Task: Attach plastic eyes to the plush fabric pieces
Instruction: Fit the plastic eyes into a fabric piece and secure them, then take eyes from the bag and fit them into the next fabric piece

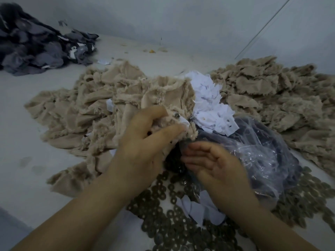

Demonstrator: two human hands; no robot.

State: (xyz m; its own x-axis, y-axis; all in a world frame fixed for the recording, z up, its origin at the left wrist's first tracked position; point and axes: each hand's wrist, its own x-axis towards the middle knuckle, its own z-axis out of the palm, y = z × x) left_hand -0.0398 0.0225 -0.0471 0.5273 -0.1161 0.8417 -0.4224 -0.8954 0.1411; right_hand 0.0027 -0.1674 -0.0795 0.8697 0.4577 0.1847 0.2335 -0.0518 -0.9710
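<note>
The left hand pinches a beige plush piece between thumb and forefinger at the middle of the table, just in front of a heap of the same fabric. The piece is tan, with a fuzzy, frayed-looking pile along its edges and a smoother backing; a small dark round spot, perhaps an eye post, shows on it near the thumb, though it is too blurred to be sure. The right hand lies just below and beside it, palm up, fingers relaxed and loosely spread, holding nothing that can be made out, its fingertips over a dark cluster of small parts. A clear plastic bag lies to its right, touching a pile of white paper scraps. Dark ring-shaped washers lie scattered near the forearms. More beige pieces are heaped at the right, and grey-blue fabric far left. The pale table meets a plain grey wall.
</note>
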